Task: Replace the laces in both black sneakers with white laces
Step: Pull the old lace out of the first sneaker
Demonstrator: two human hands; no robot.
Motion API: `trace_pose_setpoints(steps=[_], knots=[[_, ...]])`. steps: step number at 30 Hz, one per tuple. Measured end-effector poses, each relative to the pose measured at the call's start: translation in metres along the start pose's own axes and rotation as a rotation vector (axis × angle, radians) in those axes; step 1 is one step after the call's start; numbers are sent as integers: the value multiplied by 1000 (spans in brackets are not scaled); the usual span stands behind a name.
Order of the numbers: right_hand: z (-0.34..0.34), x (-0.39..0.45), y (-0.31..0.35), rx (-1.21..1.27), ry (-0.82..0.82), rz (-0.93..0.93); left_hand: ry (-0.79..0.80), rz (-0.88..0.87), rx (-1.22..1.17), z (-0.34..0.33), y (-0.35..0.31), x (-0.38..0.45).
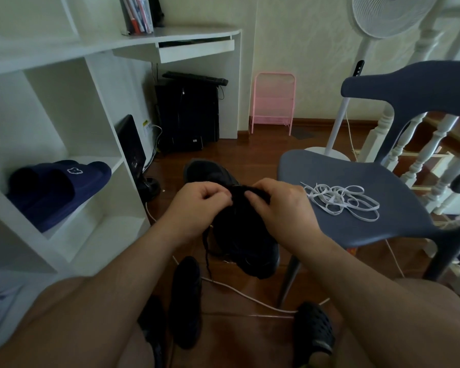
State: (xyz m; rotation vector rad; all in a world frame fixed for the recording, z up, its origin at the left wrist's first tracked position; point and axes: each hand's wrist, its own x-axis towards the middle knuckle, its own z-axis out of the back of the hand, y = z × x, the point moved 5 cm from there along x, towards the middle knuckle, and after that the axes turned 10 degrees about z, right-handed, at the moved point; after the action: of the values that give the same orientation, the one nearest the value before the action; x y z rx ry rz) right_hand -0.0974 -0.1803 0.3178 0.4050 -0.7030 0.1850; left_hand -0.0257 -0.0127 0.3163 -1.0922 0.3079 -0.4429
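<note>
I hold a black sneaker (pixel 246 243) in mid-air between my knees, its toe pointing toward me. My left hand (pixel 197 208) pinches at the lacing area near its top, and a black lace (pixel 207 251) dangles below that hand. My right hand (pixel 279 205) grips the sneaker's upper edge from the right. A second black sneaker (pixel 207 172) lies on the wooden floor just beyond my hands. A loose tangle of white laces (pixel 341 199) lies on the seat of the grey-blue chair (pixel 356 227) to the right.
A white shelf unit (pixel 72 160) stands at left with dark blue slippers (pixel 61 187) in it. A white cable (pixel 250 297) crosses the floor between my feet, which wear black slip-ons (pixel 314 333). A black shoe-like object (pixel 186 301) stands by my left leg. Fan and stair railing at right.
</note>
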Motion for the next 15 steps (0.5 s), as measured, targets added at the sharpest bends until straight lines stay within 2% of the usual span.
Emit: trace_pose_setpoints(steps=[3,7,9,13,15], knots=[[9,1,-7,24,-40,-49,138,-75,-252,8,-6,-5],[10,0,-2,19,-58,-28,-41,-121,16,12,0,-1],[6,-1,1,16,-48,-1,-69,-68,3,5,-1,-2],[-1,-1,8,28,-2,48,-114,-134,215,-4,-6,-4],[-1,0,5,36,-5,41,-137,-139,195,-2,-5,-2]])
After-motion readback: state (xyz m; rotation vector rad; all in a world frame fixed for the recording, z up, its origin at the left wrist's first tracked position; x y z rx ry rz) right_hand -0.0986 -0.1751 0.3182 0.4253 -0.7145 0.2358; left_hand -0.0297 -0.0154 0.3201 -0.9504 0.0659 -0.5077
